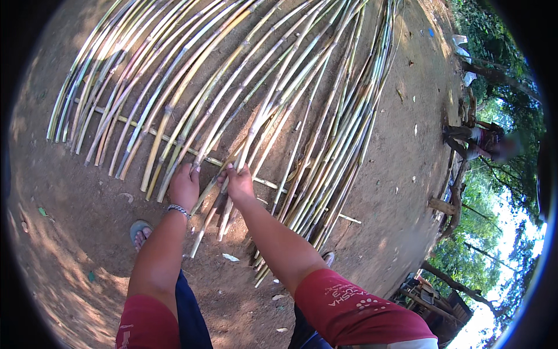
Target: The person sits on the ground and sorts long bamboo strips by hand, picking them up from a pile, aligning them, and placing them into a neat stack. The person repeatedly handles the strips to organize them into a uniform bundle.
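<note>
Many long bamboo poles point(203, 99) lie fanned out on the ground, their near ends over a thin bamboo crosspiece point(136, 124). My left hand point(184, 187), with a bracelet at its wrist, is closed at the near end of one pole point(220, 125). Just to its right, my right hand point(239, 182) grips another pole point(256, 125), whose near end sticks out below the fist. Both hands hang over the crosspiece, fingers partly hidden. Close to the right hand, a few pole ends point(204, 231) reach farther toward me than the ones on the left.
A denser pile of poles point(343, 148) lies on the right, some crossing. Brown dirt ground point(407, 145) with scattered leaves surrounds them. My sandalled foot point(140, 231) stands at the lower left. Another person point(481, 141) is far right, near logs point(443, 206) and trees.
</note>
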`<action>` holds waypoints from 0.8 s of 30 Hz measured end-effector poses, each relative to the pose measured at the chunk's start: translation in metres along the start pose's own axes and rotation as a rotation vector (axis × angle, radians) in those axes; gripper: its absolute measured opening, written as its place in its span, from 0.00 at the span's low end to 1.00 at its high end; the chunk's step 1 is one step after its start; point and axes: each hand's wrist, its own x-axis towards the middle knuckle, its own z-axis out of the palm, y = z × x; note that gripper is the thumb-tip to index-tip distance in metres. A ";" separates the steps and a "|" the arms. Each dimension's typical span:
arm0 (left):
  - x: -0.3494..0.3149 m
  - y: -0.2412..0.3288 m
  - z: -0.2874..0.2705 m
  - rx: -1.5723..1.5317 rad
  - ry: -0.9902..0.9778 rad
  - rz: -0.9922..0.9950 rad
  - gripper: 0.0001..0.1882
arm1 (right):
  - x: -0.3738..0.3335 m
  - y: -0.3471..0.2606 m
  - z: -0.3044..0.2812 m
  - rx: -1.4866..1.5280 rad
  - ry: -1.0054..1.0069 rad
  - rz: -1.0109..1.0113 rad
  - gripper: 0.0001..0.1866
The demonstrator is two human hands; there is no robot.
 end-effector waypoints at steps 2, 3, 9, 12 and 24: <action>-0.001 -0.007 0.004 0.024 0.081 0.049 0.11 | 0.004 -0.010 0.012 0.002 -0.027 0.063 0.11; -0.002 -0.007 0.004 0.045 0.107 0.078 0.11 | 0.008 -0.009 0.014 -0.018 -0.013 0.063 0.12; 0.002 -0.014 0.012 -0.020 -0.106 -0.137 0.17 | 0.010 -0.008 0.026 0.094 0.004 0.038 0.12; 0.006 -0.038 0.019 -0.095 -0.129 -0.110 0.21 | 0.009 -0.015 0.033 0.162 0.007 0.006 0.11; 0.011 -0.033 -0.005 -0.210 -0.076 -0.249 0.22 | 0.003 -0.013 0.029 0.175 0.087 -0.137 0.13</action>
